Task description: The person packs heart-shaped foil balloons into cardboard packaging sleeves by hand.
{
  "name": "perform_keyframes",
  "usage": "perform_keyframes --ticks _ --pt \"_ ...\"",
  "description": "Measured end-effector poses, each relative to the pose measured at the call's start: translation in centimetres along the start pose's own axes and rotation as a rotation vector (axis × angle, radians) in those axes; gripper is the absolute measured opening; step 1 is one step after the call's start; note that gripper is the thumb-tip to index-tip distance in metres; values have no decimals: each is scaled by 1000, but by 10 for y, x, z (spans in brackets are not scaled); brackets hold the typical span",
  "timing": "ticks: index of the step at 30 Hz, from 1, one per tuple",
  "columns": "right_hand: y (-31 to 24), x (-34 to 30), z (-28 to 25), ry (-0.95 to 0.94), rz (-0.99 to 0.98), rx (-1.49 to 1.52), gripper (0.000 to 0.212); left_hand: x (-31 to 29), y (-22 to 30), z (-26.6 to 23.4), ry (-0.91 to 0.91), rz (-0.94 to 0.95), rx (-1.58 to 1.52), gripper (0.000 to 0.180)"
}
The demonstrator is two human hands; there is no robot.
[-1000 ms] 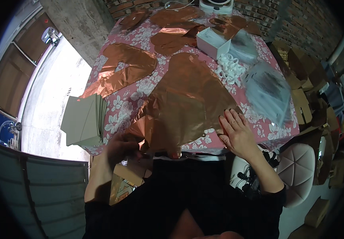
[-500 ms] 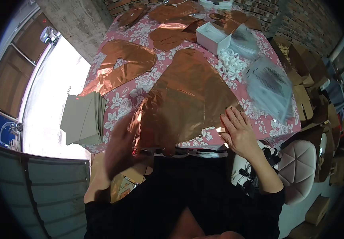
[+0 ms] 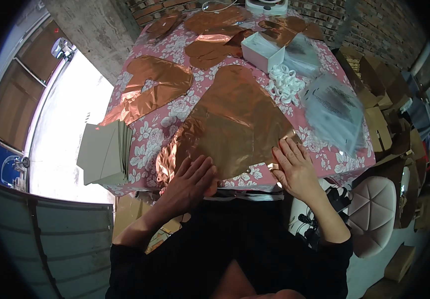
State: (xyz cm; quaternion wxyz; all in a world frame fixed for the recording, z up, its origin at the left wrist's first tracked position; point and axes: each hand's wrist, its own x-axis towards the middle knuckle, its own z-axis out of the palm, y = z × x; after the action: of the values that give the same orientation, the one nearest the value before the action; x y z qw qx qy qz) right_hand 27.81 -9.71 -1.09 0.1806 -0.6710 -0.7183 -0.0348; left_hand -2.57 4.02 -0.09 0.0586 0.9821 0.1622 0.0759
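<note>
A large copper-coloured foil balloon (image 3: 230, 114), uninflated, lies flat on the table in front of me, its narrow rounded end pointing away. My left hand (image 3: 192, 179) rests palm down on its near left part, fingers stretched out. At the near right corner my right hand (image 3: 294, 162) lies flat with the fingers extended over the foil's edge. Crinkled foil bulges up along the left side, beside my left hand. Another copper foil balloon (image 3: 162, 82), creased and angular, is spread out to the left.
Pink floral cloth (image 3: 150, 142) covers the table. Grey-green card sheets (image 3: 102, 152) stand stacked at the left edge. A white box (image 3: 262, 52), white curled ribbons (image 3: 284, 82) and clear plastic bags (image 3: 334, 112) lie to the right. More foil balloons (image 3: 217, 20) are at the back; a padded stool (image 3: 372, 217) stands right.
My left hand has come from the foil's left edge, where it was blurred, to lie flat on the foil further right. The left edge has spread outward. My right hand has barely moved.
</note>
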Motion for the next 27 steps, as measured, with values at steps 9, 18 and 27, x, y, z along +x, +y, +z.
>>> perform_keyframes --ticks 9,18,27 --pt "1 1 0 -4 5 7 50 -3 -13 -4 53 -115 -8 48" --pt "2 2 -5 -22 -15 10 51 0 -34 -9 130 -201 -88 42" --pt "9 -3 -15 -30 32 86 50 1 -33 -16 135 -176 -81 41"
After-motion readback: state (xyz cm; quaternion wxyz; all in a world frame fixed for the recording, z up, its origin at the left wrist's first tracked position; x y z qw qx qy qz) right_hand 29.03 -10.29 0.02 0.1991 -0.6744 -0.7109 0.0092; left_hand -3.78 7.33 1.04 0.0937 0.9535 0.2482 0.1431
